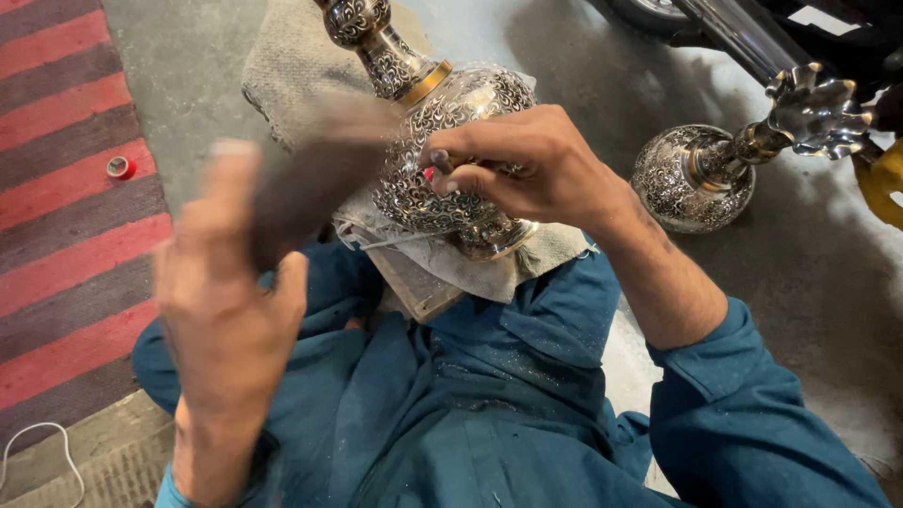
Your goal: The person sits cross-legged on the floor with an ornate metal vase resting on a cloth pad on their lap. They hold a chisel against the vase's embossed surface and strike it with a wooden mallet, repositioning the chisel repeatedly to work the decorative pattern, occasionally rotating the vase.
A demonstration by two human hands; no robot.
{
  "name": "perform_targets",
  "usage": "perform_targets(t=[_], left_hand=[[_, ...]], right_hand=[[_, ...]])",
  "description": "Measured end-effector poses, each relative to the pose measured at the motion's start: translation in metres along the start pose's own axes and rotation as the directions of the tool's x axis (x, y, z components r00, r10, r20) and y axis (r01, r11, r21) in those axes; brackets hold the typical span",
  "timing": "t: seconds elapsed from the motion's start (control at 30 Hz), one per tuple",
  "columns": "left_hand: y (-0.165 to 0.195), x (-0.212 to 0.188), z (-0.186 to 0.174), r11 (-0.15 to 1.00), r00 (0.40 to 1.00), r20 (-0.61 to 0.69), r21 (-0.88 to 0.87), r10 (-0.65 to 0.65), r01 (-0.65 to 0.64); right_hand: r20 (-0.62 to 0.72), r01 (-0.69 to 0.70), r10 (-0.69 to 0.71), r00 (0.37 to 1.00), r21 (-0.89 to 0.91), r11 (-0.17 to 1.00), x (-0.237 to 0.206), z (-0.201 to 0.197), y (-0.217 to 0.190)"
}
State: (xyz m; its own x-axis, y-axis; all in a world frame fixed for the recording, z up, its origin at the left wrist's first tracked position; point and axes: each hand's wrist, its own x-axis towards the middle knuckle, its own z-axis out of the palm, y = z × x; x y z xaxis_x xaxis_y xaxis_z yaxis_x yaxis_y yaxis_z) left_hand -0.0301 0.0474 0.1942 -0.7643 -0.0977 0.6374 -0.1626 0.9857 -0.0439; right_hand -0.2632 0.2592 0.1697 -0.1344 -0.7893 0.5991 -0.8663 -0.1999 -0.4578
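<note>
In the head view, we are pinching a small red-tipped tool (431, 173) in our right hand (527, 165) and pressing it against the engraved silver vase (442, 141), which is lying tilted on a grey cloth (282, 66) over our lap, centre of the scene. Our left hand (230, 282) is gripping a dark, blurred object (315, 174) at near left, while a second engraved vase (696, 179) is standing at far right on the concrete floor (188, 85), and a small red roll (119, 167) is lying at far left on the striped mat (66, 188).

Lying tilted on a cloth (442, 259) over a wooden block (419, 287) in the lap: engraved vase (442, 160). Standing on the floor (583, 85) to its right: second vase (691, 179). Sitting far left on a striped mat (66, 188): tape roll (119, 167).
</note>
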Motion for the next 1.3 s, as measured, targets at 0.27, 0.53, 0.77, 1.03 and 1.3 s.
perform_targets(t=[0.27,0.53,0.77,1.03,1.3], left_hand=[[-0.004,-0.005,0.004,0.982,0.996,0.024,-0.163,-0.088,0.091],[0.002,0.005,0.000,0.994,0.994,0.042,-0.029,-0.104,0.105],[0.002,-0.002,0.006,0.971,0.990,0.014,-0.191,-0.143,0.143],[-0.005,-0.013,0.016,0.902,0.985,-0.015,-0.403,-0.173,0.152],[-0.008,-0.013,0.019,0.963,0.995,-0.015,-0.254,-0.094,0.087]], right_hand=[[0.033,-0.050,0.048,0.998,0.041,0.998,0.004,-0.001,-0.003],[0.055,-0.026,0.022,0.998,0.081,0.996,0.008,-0.003,-0.003],[0.067,-0.014,0.009,0.998,0.074,0.997,0.007,-0.004,-0.001],[0.074,-0.004,-0.004,0.997,0.109,0.994,0.009,-0.006,-0.002],[0.080,-0.002,-0.001,0.997,0.039,0.999,0.011,-0.009,-0.006]])
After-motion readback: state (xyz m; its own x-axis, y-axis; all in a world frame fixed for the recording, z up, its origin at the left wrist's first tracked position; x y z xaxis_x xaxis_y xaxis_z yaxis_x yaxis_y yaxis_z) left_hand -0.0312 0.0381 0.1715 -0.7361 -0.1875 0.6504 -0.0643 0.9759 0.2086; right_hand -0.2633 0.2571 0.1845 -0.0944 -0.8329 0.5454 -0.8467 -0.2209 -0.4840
